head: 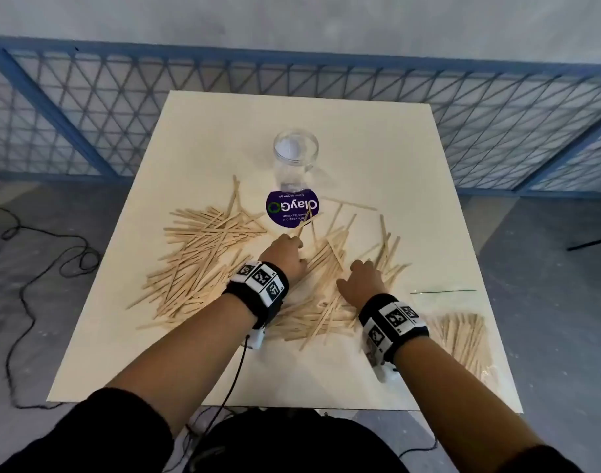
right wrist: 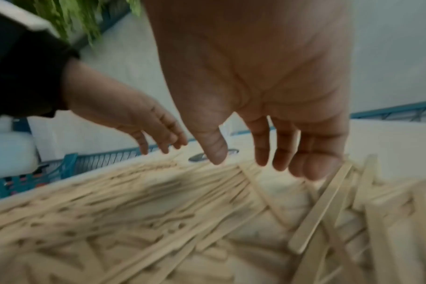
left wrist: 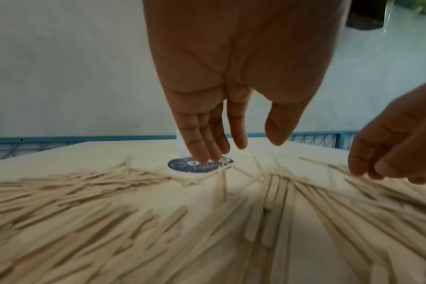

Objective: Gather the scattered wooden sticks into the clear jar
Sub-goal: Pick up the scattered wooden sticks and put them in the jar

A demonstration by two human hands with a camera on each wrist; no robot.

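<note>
- The wooden sticks (head: 203, 257) lie scattered on the cream counter (head: 377, 158), in a wide heap at the left, a second heap in the middle and at the right under the hands, and a few loose ones near the jar.
- They are thin, flat and pale, all about the same length, and they cross over each other in many directions.
- The clear jar (head: 295, 158) stands upright at the far middle of the counter, just behind a round purple sticker (head: 288, 208); it looks empty, so I judge that the task is only at its start.
- The left hand (head: 287, 256) hangs over the middle heap with straight fingers pointing down; its grip is wide and it holds nothing.
- The right hand (head: 365, 278) is just beside it over the right heap, fingers relaxed and spread; its grip is wide too and it holds nothing.
- The step in hand seems to be the reach for a first bundle.
- The next move, I think, needs both hands to push the sticks together, line them up parallel, then close around a bundle narrow enough for the mouth of the jar.
- At the right near corner, more sticks lie in a transparent bag (head: 462, 332).
</note>
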